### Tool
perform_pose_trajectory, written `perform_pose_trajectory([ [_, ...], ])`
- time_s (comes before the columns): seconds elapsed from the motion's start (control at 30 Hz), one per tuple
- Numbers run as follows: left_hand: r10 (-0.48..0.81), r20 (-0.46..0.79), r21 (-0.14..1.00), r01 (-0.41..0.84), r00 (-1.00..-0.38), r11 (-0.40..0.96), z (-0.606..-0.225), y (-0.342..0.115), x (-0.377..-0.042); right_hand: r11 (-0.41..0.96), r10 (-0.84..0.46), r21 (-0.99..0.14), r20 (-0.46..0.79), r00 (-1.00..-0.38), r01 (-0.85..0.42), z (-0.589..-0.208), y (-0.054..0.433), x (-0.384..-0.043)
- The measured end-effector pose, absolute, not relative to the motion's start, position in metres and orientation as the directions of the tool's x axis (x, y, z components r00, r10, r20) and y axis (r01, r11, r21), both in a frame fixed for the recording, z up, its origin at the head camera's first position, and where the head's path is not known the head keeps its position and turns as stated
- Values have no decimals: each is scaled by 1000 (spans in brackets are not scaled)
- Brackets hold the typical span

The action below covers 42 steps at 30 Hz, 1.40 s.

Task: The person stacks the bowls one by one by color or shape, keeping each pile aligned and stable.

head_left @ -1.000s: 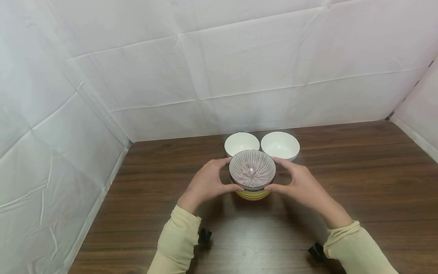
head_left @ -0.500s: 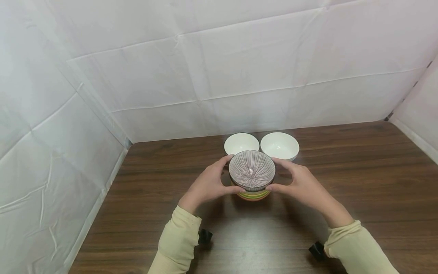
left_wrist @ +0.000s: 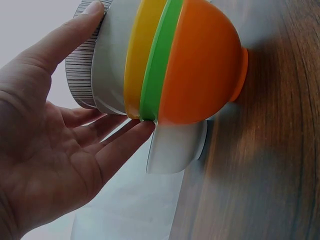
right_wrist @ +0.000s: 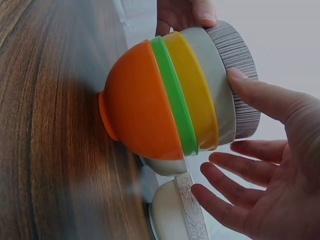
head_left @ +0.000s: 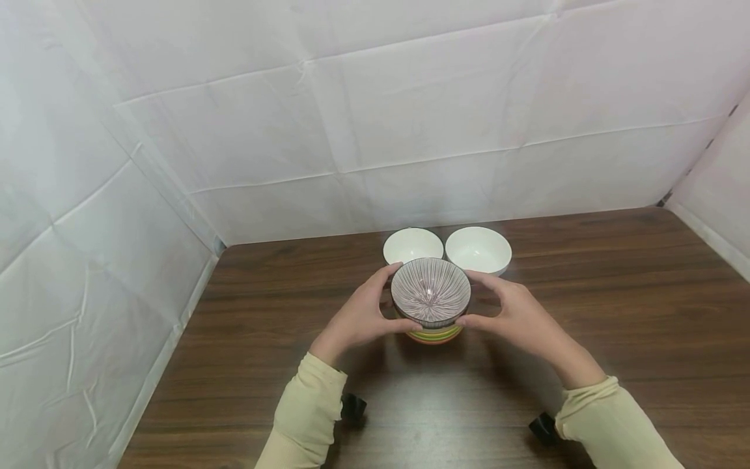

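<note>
A striped bowl (head_left: 430, 290) tops an upright nested stack. Below it come a pale grey bowl (left_wrist: 116, 55), a yellow bowl (right_wrist: 192, 95), a green bowl (left_wrist: 162, 60) and, on the table, an orange bowl (right_wrist: 137, 100). My left hand (head_left: 360, 316) holds the striped bowl from the left, thumb on its near outer side, with other fingertips lying along the lower bowls. From the right, my right hand (head_left: 518, 316) grips the same bowl between thumb and index finger. Its remaining fingers spread out beside the stack in the right wrist view.
Two bowls with white insides stand side by side behind the stack, a left one (head_left: 413, 245) and a right one (head_left: 478, 249). They are on a dark wooden table (head_left: 263, 312). White sheeting (head_left: 433, 117) hangs along the back and sides.
My left hand's fingers have shifted slightly up and inward around the striped bowl, its thumb a little further right. The stack and right hand look nearly unmoved.
</note>
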<state>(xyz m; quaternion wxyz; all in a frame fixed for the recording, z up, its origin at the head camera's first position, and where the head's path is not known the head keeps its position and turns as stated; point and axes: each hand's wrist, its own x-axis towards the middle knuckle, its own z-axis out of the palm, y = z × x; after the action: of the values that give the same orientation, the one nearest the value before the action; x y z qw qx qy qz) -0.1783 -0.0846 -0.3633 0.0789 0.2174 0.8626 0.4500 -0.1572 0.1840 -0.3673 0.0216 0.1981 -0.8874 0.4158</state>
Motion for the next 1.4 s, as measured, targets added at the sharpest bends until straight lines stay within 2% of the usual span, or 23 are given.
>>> perform_pose_trajectory([
  [0.6,445,53,805,302,-894,511,-362,-81,-180,617,-337,-651,291,-896,-443,-370,195,-167],
  [1.1,450,39,821,285,-892,495,-368,-76,-184,730,-167,-553,427,-888,-403,-378,209,-195],
  [1.4,453,40,821,288,-890,492,-366,-77,-185,761,-68,-582,366,-928,-285,-384,212,-220],
])
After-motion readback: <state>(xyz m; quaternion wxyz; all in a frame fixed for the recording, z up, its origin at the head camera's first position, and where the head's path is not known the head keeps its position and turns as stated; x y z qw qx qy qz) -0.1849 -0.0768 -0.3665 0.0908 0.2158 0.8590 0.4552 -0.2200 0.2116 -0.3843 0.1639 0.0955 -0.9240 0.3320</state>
